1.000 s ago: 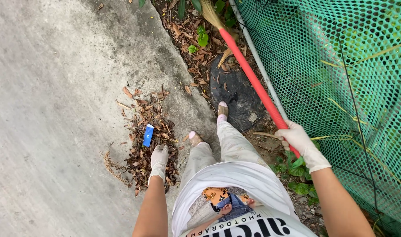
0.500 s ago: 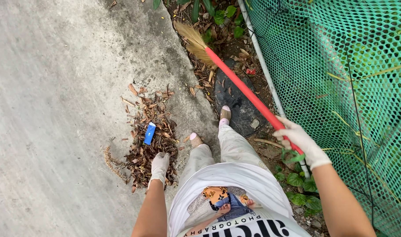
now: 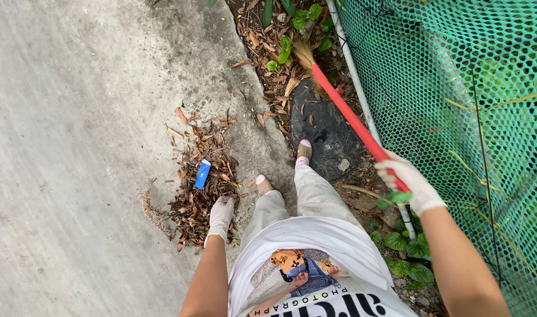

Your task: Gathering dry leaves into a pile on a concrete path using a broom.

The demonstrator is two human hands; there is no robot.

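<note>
While the right hand (image 3: 404, 179) is closed round the red handle of the broom (image 3: 344, 111), the bristle end sits among dry leaves on the dirt strip beside the green mesh fence (image 3: 456, 88). Left hand (image 3: 221, 215), gloved, hangs loose at the side, fingers relaxed, holding nothing, just above the leaf pile (image 3: 201, 182). Pile lies on the concrete path (image 3: 74, 147), heaped by the feet, with a small blue packet (image 3: 202, 174) in it. Judgement: partly done. One heap is gathered on the path, not picked up. Many leaves left along the dirt edge and on the dark round cover (image 3: 324, 129) near the bristles.
</note>
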